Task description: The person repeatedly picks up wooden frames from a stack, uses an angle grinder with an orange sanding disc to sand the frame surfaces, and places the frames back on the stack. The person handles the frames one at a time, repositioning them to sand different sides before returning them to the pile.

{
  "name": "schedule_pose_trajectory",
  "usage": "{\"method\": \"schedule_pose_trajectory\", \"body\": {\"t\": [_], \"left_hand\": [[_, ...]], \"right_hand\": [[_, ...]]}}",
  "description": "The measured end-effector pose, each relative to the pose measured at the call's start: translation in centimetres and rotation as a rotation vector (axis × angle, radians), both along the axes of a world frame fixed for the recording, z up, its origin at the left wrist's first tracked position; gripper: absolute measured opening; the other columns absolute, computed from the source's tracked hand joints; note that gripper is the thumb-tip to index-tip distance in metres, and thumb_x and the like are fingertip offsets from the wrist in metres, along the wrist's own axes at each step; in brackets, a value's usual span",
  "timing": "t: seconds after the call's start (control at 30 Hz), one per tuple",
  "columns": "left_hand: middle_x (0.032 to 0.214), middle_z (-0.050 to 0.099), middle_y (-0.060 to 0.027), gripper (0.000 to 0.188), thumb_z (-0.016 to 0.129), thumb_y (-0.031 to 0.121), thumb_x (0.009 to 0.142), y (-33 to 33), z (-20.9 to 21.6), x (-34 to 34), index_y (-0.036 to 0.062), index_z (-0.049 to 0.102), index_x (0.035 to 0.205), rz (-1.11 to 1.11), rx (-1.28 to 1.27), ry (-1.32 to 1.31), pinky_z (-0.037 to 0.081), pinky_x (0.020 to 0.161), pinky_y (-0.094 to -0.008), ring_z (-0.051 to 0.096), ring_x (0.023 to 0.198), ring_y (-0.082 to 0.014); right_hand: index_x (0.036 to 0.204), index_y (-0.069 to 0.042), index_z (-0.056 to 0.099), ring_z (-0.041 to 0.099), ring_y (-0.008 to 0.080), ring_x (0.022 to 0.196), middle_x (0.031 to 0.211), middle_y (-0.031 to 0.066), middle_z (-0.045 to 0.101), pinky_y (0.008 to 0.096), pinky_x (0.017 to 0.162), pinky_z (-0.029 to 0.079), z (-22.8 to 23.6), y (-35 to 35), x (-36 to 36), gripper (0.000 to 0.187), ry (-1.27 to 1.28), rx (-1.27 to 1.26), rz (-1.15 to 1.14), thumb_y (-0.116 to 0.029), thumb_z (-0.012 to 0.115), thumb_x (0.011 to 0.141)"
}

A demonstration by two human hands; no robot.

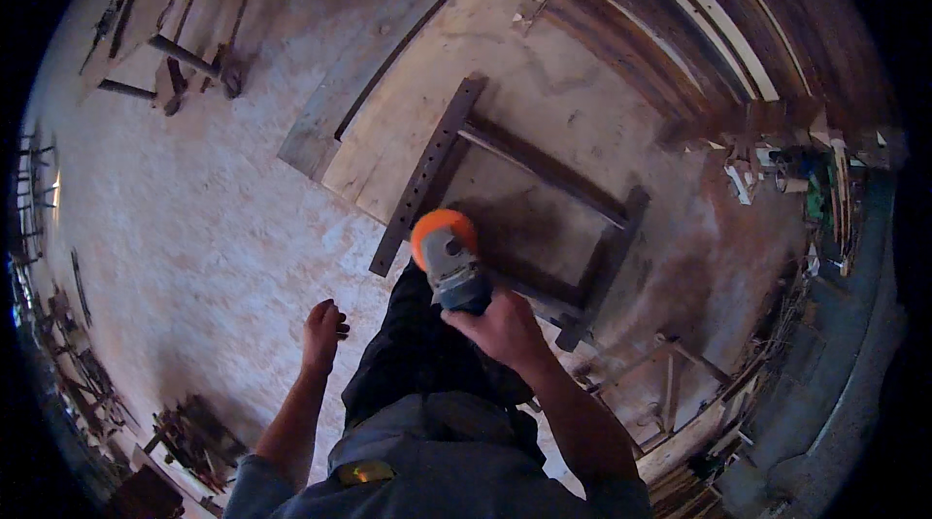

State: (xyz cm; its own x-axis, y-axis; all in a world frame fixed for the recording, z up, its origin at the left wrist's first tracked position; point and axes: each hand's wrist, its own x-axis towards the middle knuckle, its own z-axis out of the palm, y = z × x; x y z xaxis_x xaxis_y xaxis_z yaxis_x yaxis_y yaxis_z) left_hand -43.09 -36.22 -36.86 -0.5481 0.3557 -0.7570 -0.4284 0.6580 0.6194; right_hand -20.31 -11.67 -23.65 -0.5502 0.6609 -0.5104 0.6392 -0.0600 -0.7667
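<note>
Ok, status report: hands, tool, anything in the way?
Right hand in a grip on the grey angle grinder with orange disc guard. Left hand hangs free, curled. Dark wooden frame on pale boards ahead; nothing between.

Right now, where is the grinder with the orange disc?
In the head view, centre frame: the grinder is gripped in the right hand, above the near edge of the dark wooden frame on the floor.

No package, sign or screen shows clearly in this dusty workshop. A small yellow-orange label [361, 472] sits on the person's grey garment at the lower edge; small coloured items on the far-right shelf are too blurred to identify.
</note>
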Motion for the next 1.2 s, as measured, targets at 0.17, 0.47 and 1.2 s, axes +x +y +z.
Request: {"method": "schedule_pose_trajectory", "body": {"t": [0.17, 0.47, 1.2], "left_hand": [[0.098, 0.067, -0.0154, 0.034, 0.069, 0.014, 0.083, 5.1, 5.1, 3.7, 0.0054, 0.063, 0.115, -0.860, 0.144, 0.775, 0.054, 0.078, -0.0442, 0.066, 0.091, -0.0332], [0.118, 0.058, -0.0133, 0.045, 0.061, 0.023, 0.082, 19.8, 4.7, 13.6, 0.0054, 0.055, 0.123, -1.503, 0.634, 1.264, 0.044, 0.095, -0.0506, 0.055, 0.111, -0.0304], [0.089, 0.059, -0.0122, 0.045, 0.066, 0.007, 0.072, 36.0, 22.8, 11.7, 0.0092, 0.058, 0.116, -1.648, 0.781, 1.755, 0.054, 0.068, -0.0425, 0.063, 0.082, -0.0305]], "right_hand": [[0.104, -0.002, 0.066, 0.069, 0.0271, 0.088, 0.092, 0.0140, 0.070, 0.0390, 0.080, 0.052, 3.3, 1.0, 5.2, 0.042, 0.029, 0.034, -0.260, -0.031, 0.078, 0.076], [0.109, 0.000, 0.062, 0.065, 0.0176, 0.069, 0.087, 0.0091, 0.067, 0.0334, 0.060, 0.052, 3.8, -6.5, 24.1, 0.039, -0.016, 0.063, -0.859, -0.026, 0.069, 0.081], [0.101, 0.002, 0.062, 0.062, 0.0146, 0.066, 0.080, 0.0060, 0.065, 0.0308, 0.060, 0.051, 2.4, -21.9, 31.1, 0.029, 0.232, -0.133, -1.557, -0.021, 0.068, 0.084]]}}
